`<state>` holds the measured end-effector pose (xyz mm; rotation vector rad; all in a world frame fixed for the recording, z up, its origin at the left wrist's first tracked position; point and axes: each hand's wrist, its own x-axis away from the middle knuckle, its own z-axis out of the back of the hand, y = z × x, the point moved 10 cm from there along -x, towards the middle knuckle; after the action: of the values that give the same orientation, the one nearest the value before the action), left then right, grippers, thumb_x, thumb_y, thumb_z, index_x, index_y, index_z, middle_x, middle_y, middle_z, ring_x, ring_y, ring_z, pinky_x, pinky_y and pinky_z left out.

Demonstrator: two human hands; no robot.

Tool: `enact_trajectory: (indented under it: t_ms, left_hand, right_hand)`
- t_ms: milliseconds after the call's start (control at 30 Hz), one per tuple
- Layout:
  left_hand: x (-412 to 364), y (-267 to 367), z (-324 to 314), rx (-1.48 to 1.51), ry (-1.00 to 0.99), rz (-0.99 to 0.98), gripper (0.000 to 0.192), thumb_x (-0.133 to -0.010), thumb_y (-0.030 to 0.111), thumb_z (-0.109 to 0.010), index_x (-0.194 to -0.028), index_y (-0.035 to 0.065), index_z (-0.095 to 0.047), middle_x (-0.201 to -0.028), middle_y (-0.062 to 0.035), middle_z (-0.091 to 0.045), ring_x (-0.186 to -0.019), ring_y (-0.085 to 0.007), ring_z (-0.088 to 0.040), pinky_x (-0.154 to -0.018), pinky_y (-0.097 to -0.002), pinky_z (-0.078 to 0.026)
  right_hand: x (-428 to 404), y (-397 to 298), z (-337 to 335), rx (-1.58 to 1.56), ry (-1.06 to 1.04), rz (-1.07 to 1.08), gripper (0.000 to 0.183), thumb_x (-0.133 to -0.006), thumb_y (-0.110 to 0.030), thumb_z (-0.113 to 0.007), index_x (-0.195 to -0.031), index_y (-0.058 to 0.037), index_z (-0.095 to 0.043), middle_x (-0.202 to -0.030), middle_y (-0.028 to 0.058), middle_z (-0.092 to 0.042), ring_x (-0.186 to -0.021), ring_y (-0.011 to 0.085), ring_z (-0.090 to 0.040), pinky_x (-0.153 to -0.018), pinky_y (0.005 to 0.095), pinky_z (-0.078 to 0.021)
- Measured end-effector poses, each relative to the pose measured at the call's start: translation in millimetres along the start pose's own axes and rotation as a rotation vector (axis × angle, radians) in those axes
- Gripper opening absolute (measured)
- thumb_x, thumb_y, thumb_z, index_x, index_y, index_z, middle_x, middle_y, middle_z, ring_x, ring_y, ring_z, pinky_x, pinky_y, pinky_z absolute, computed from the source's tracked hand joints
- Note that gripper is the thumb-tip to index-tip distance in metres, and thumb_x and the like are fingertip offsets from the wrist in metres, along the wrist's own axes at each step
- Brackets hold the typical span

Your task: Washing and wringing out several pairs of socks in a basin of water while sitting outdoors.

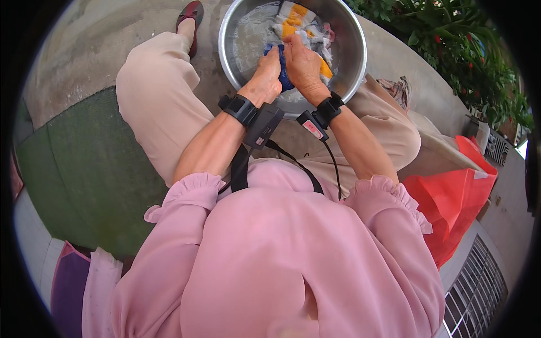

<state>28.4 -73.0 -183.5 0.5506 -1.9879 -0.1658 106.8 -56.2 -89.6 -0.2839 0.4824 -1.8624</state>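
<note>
A round metal basin [291,110] with some water in it stands between the knees. Over it, my left hand [267,76] grips one side of a wet blue cloth [285,76]. Close beside it, my right hand [302,65] has its fingers bent at the top of the same cloth, near a whitish bit of fabric; its fingertips are partly hidden. Behind and right of the hands, a white and yellow striped cloth [296,16] lies bunched in the basin with grey and pinkish fabric. Both wrists wear black straps with small devices.
Concrete ground surrounds the basin, with a green mat [88,169] at left. Leafy plants [460,55] grow at upper right. A crumpled cloth [397,91] lies right of the basin. A red bag [452,203] stands at right, near a metal grille [477,291].
</note>
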Motion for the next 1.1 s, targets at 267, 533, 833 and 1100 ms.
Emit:
enact_trajectory:
  t_ms: [267,533,833,1100]
  left_hand:
    - [6.2,42.9,18.5,-0.116,0.16,-0.129,0.052,-0.082,0.025,-0.056,-0.124,0.0096,-0.03,-0.124,-0.0143,-0.039,-0.118,-0.0253,-0.035,-0.091,-0.0532,-0.033]
    - [2.5,18.7,24.3,-0.297,0.066,-0.021,0.052,-0.082,0.031,-0.056,-0.123,0.0107,-0.032,-0.126,-0.0106,-0.035,-0.114,-0.0268,-0.034,-0.088,-0.0511,-0.034]
    - [-6.4,4.8,21.9,-0.105,0.02,-0.041,0.052,-0.081,0.028,-0.061,-0.117,0.0011,-0.035,-0.1,-0.0145,-0.05,-0.084,-0.0246,-0.055,-0.073,-0.0344,-0.048]
    - [-9.5,-22.1,6.9,0.176,0.039,0.018,0.028,-0.087,0.023,-0.051,-0.101,-0.0008,-0.049,-0.092,-0.0102,-0.054,-0.081,-0.0181,-0.054,-0.069,-0.0342,-0.046]
  right_hand:
    - [13.5,94.5,-25.3,0.019,-0.273,-0.179,0.034,-0.084,-0.036,-0.049,-0.095,-0.0046,-0.056,-0.086,0.0195,-0.061,-0.079,0.0351,-0.058,-0.07,0.0426,-0.0444]
    - [15.9,89.6,-31.2,-0.126,-0.245,-0.362,0.039,-0.068,-0.009,-0.064,-0.106,-0.0049,-0.055,-0.095,0.0127,-0.058,-0.089,0.0258,-0.056,-0.077,0.0309,-0.0427]
    - [46.6,-18.2,3.4,-0.727,-0.351,-0.249,0.018,-0.079,-0.022,-0.06,-0.087,-0.0052,-0.059,-0.073,0.0073,-0.059,-0.067,0.0177,-0.055,-0.064,0.0265,-0.0433]
    - [24.2,7.7,-9.4,-0.214,-0.033,-0.099,0.031,-0.087,-0.034,-0.046,-0.075,-0.006,-0.05,-0.066,0.0196,-0.057,-0.063,0.0394,-0.055,-0.056,0.0465,-0.0417]
